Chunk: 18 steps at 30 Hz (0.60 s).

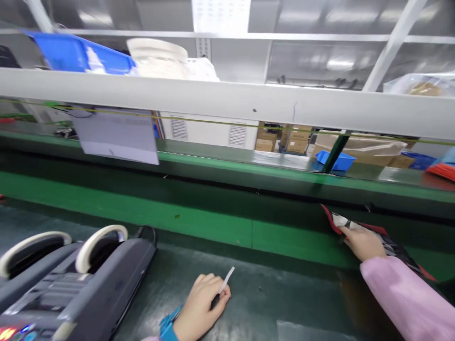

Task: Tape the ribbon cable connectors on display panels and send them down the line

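Low in the middle of the head view, my left hand (202,305) is closed, with a blue band at its wrist. A narrow white strip (226,279) sticks up from between its fingers. Something dark shows beneath those fingers, too small to name. On the right, my right hand (363,242), in a pink sleeve, pinches the edge of a flat, red-edged item (396,246) with a black and white pattern. My forearm and the blur hide part of it, so its kind cannot be told.
A grey machine (117,274) with two cream curved guards stands at left on the dark worktable (270,303). Behind runs a green ledge (213,227). The white shelf beam (227,99) above carries a blue bin (81,54). A paper sheet (117,137) hangs below it.
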Each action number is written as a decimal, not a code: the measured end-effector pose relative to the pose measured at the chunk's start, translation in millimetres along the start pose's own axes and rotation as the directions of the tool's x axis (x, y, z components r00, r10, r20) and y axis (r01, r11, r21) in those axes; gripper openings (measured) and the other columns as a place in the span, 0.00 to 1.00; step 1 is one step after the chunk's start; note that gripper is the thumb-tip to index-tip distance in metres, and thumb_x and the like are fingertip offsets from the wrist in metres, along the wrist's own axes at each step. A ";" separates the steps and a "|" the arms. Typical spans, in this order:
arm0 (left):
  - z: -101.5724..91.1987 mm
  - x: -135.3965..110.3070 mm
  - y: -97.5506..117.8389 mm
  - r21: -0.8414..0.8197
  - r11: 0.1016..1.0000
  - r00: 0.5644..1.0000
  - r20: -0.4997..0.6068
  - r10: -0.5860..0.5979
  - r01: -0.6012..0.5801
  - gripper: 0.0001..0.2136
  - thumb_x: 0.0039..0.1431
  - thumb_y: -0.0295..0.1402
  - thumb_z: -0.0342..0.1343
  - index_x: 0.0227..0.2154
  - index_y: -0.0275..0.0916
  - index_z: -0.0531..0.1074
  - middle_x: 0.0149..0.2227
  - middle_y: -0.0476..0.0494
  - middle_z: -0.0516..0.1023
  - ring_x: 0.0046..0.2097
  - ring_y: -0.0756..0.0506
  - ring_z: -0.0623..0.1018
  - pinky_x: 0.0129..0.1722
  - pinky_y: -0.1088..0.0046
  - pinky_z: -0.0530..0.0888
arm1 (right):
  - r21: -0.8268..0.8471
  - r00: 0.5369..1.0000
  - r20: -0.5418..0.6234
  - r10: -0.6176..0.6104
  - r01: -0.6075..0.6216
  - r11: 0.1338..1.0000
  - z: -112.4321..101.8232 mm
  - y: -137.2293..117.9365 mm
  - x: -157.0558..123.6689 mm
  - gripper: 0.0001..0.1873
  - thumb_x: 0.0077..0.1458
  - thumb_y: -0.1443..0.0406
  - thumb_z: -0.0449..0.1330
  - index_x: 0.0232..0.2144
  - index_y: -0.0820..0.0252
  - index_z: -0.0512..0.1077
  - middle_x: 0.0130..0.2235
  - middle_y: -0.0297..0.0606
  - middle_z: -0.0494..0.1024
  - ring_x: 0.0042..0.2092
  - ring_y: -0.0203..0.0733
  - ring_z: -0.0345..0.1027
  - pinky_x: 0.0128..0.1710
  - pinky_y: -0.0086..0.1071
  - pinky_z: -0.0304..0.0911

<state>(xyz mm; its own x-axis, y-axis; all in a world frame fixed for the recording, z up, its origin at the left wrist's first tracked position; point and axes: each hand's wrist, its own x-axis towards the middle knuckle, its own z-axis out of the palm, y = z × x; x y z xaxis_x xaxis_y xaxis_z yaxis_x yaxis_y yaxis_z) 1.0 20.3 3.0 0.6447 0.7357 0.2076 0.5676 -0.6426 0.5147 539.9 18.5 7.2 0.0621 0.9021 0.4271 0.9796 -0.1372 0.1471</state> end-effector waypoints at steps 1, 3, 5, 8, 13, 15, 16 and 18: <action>0.5 -0.9 -0.1 -0.014 1.000 1.000 0.002 -0.015 0.015 0.08 0.63 0.28 0.49 0.30 0.41 0.71 0.32 0.48 0.79 0.35 0.46 0.75 0.39 0.69 0.66 | 0.007 0.998 -0.015 -0.063 0.063 0.998 -4.2 -18.5 7.8 0.15 0.49 0.74 0.59 0.38 0.58 0.80 0.26 0.44 0.79 0.31 0.54 0.74 0.37 0.40 0.63; 3.2 -3.1 -2.3 -0.061 0.997 0.999 0.002 -0.038 0.038 0.08 0.62 0.28 0.50 0.31 0.41 0.72 0.32 0.48 0.80 0.35 0.46 0.75 0.40 0.68 0.66 | 0.051 0.979 -0.071 -0.190 0.194 0.980 -17.1 -60.0 18.6 0.18 0.49 0.76 0.57 0.40 0.58 0.79 0.30 0.44 0.81 0.34 0.53 0.75 0.39 0.40 0.64; 8.5 -5.7 -7.4 -0.151 0.986 0.997 -0.013 -0.070 0.067 0.08 0.62 0.30 0.50 0.35 0.42 0.75 0.31 0.49 0.81 0.34 0.46 0.75 0.43 0.67 0.67 | 0.151 0.946 -0.168 -0.279 0.304 0.941 -35.5 -104.9 21.1 0.21 0.50 0.77 0.55 0.42 0.56 0.78 0.33 0.42 0.82 0.36 0.51 0.76 0.41 0.40 0.64; 20.0 -9.0 -18.4 -0.382 0.918 0.989 -0.048 -0.138 0.109 0.16 0.66 0.39 0.49 0.53 0.44 0.72 0.31 0.49 0.83 0.35 0.46 0.78 0.51 0.63 0.67 | 0.284 0.890 -0.260 -0.375 0.442 0.851 -69.0 -173.2 10.7 0.19 0.55 0.73 0.54 0.46 0.55 0.75 0.35 0.40 0.82 0.36 0.49 0.75 0.41 0.41 0.64; 33.7 -9.9 -27.4 -0.819 0.572 0.970 -0.102 -0.221 0.045 0.40 0.67 0.58 0.40 0.72 0.43 0.34 0.51 0.36 0.80 0.47 0.41 0.81 0.57 0.56 0.68 | 0.371 0.791 -0.357 -0.496 0.608 0.702 -112.8 -276.7 -25.5 0.25 0.55 0.75 0.52 0.54 0.56 0.69 0.36 0.40 0.81 0.34 0.49 0.73 0.39 0.42 0.64; 32.7 -9.3 -24.3 -0.905 0.426 0.965 -0.112 -0.236 -0.001 0.43 0.66 0.60 0.40 0.71 0.44 0.25 0.56 0.33 0.76 0.53 0.39 0.79 0.59 0.53 0.68 | 0.363 0.747 -0.396 -0.533 0.661 0.657 -120.7 -308.9 -38.8 0.26 0.55 0.76 0.52 0.55 0.60 0.67 0.35 0.42 0.80 0.32 0.49 0.72 0.37 0.42 0.65; 30.9 -9.1 -21.7 -0.928 0.373 0.961 -0.123 -0.246 -0.024 0.45 0.65 0.60 0.42 0.71 0.44 0.23 0.60 0.33 0.73 0.56 0.38 0.78 0.60 0.52 0.67 | 0.360 0.728 -0.405 -0.553 0.683 0.635 -122.8 -321.9 -44.4 0.25 0.56 0.76 0.52 0.55 0.62 0.67 0.34 0.42 0.79 0.31 0.48 0.71 0.36 0.41 0.64; 25.7 -9.3 -16.2 -0.945 0.323 0.946 -0.152 -0.286 -0.054 0.49 0.63 0.58 0.50 0.70 0.46 0.20 0.66 0.32 0.65 0.63 0.38 0.71 0.64 0.53 0.63 | 0.372 0.707 -0.402 -0.582 0.707 0.602 -125.0 -341.4 -53.3 0.22 0.57 0.77 0.53 0.53 0.63 0.68 0.32 0.41 0.78 0.29 0.46 0.70 0.34 0.39 0.64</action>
<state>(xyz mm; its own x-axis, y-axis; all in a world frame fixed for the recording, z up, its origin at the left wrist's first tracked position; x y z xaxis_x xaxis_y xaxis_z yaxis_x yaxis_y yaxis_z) -1.1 18.4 -28.6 0.3700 0.9123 0.1753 -0.3347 -0.0452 0.9413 178.3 -33.9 45.7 -0.6029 0.5528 0.5753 0.7047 0.7071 0.0590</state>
